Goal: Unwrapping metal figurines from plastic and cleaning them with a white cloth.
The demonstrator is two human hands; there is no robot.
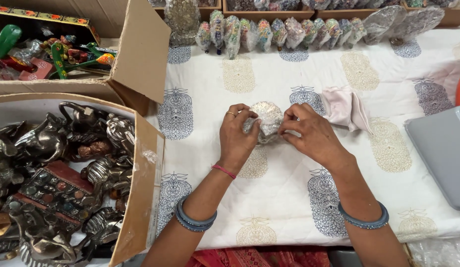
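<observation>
Both hands close in: left hand (238, 129) and right hand (308, 132) pinch the small silvery plastic-wrapped ornament (265, 120) from opposite sides, fingers curled tight on the wrap, steadying it mid-table on the white block-printed cloth (289, 198).

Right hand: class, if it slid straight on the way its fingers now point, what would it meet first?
The right hand points left, and its fingers already touch the shiny wrapped round object. Just beyond that, the left hand grips the other side. Depth is hard to judge.
</observation>
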